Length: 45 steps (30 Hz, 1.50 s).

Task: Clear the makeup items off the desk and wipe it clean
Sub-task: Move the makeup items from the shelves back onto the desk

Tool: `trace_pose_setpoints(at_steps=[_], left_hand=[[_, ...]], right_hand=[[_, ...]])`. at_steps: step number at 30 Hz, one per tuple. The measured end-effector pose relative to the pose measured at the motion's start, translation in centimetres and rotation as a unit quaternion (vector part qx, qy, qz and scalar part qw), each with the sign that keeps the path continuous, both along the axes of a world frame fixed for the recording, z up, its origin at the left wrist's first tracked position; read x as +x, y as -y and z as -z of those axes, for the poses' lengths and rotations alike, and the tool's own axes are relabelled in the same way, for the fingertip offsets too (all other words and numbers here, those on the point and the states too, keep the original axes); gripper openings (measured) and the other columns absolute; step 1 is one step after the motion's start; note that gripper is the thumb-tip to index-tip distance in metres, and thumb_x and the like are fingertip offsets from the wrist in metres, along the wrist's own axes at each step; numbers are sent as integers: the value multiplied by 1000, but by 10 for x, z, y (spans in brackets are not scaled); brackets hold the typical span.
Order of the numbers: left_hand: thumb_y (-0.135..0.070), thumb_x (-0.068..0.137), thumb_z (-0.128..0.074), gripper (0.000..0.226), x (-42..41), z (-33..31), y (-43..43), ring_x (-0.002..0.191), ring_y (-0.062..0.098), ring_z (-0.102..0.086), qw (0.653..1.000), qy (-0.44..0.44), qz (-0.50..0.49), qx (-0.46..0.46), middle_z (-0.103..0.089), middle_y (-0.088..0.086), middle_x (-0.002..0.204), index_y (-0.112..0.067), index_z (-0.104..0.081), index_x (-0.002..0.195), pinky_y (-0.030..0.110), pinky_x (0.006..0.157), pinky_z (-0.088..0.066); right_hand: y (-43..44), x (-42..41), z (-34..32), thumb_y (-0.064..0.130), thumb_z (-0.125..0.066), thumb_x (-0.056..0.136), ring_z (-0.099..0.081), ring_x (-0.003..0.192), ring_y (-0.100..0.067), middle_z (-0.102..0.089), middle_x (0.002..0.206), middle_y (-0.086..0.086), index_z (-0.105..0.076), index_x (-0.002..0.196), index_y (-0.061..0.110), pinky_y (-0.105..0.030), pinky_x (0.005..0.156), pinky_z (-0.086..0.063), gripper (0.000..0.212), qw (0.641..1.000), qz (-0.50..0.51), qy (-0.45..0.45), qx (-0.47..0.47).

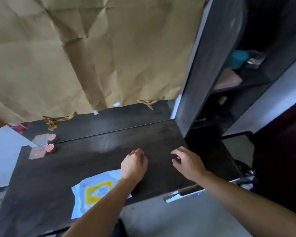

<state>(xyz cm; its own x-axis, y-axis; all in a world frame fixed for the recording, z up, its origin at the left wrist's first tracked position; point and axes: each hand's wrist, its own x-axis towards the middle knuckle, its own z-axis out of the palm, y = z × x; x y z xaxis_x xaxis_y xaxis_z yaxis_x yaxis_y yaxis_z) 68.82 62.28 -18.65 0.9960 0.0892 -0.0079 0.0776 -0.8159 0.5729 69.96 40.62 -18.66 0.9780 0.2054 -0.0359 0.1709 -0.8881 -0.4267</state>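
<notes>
A dark wooden desk [85, 161] fills the lower half of the view. At its far left edge lies a clear plastic case [37, 152] with a small round orange pot [50, 148] beside it; both are mirrored in the glossy back panel. A white and blue wipes packet [92, 190] with a yellow label lies near the front edge, partly under my left forearm. My left hand [134, 164] hovers over the middle of the desk with fingers curled and nothing visible in it. My right hand [188, 162] is to its right, fingers spread, holding nothing.
Crumpled brown paper [92, 53] covers the wall behind the desk. A dark shelf unit [210, 69] stands at the right, with a teal jar [238, 59], a glass [255, 59] and a pink box [228, 79] on its shelves. Grey floor shows below the desk front.
</notes>
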Motion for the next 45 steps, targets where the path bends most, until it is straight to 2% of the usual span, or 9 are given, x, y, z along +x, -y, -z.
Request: trace_pose_setpoints(at_steps=[13, 20, 22, 26, 30, 35, 38, 41, 45], left_hand=[[-18, 84, -56, 12, 56, -20, 184, 82, 27, -61, 984, 16, 174, -36, -62, 5, 93, -13, -62, 93, 34, 68, -48], [-21, 88, -56, 35, 131, -22, 259, 114, 29, -47, 985, 0, 168, -47, -47, 11, 122, -8, -56, 121, 37, 95, -44], [-26, 89, -54, 42, 153, -23, 275, 119, 32, -43, 987, -37, 157, -20, -41, 13, 132, -12, -49, 128, 40, 99, -41], [-33, 92, -51, 53, 188, -24, 296, 120, 38, -49, 988, -118, 103, 9, -27, 14, 147, -14, -35, 138, 44, 94, -44], [-36, 94, -51, 53, 211, -14, 307, 116, 35, -53, 986, -159, 12, -41, -49, 15, 132, -10, -34, 137, 41, 89, -46], [-46, 90, -57, 65, 220, 3, 321, 116, 31, -56, 981, -174, -80, -29, -57, 13, 127, -13, -34, 141, 38, 86, -49], [-49, 86, -61, 65, 221, 7, 332, 111, 30, -57, 977, -166, -136, 15, -58, 12, 122, -13, -37, 135, 36, 79, -49], [-47, 88, -58, 62, 225, 17, 338, 114, 32, -53, 971, -154, -173, 55, -50, 16, 128, -9, -38, 132, 38, 83, -47], [-36, 87, -61, 59, 222, 27, 344, 118, 35, -45, 971, -124, -190, 71, -45, 19, 130, -6, -37, 131, 41, 92, -40]], right_hand=[[184, 25, -22, 28, -56, 89, -62, 102, -20, -60, 114, 0, -58, 121, 21, -35, 82, -51, 33, 985, 166, -36, -38], [229, 92, -42, 24, -62, 86, -63, 95, -24, -60, 113, -6, -56, 123, 15, -25, 73, -46, 38, 984, 168, 34, -44], [236, 113, -48, 25, -61, 87, -62, 98, -23, -56, 120, -5, -50, 129, 16, -22, 73, -46, 45, 982, 173, 42, -55], [244, 159, -51, 27, -61, 88, -53, 120, -27, -51, 134, -11, -37, 140, 14, -39, 96, -48, 59, 976, 216, 15, 14], [242, 208, -45, 31, -62, 87, -53, 120, -31, -55, 129, -16, -40, 137, 5, -37, 95, -43, 60, 960, 271, -15, 68], [242, 253, -21, 35, -62, 88, -52, 118, -33, -57, 125, -17, -58, 120, 3, -36, 93, -43, 45, 947, 297, -60, 108], [244, 271, -7, 36, -54, 93, -44, 127, -31, -49, 136, -16, -52, 130, 4, -35, 103, -35, 49, 960, 255, -87, 78], [244, 284, 6, 36, -46, 97, -38, 132, -30, -43, 142, -17, -45, 134, 2, -35, 107, -29, 50, 966, 228, -117, 43], [245, 292, 12, 31, -50, 96, -50, 123, -29, -55, 130, -17, -57, 121, 0, -34, 97, -40, 41, 956, 269, -95, 61]])
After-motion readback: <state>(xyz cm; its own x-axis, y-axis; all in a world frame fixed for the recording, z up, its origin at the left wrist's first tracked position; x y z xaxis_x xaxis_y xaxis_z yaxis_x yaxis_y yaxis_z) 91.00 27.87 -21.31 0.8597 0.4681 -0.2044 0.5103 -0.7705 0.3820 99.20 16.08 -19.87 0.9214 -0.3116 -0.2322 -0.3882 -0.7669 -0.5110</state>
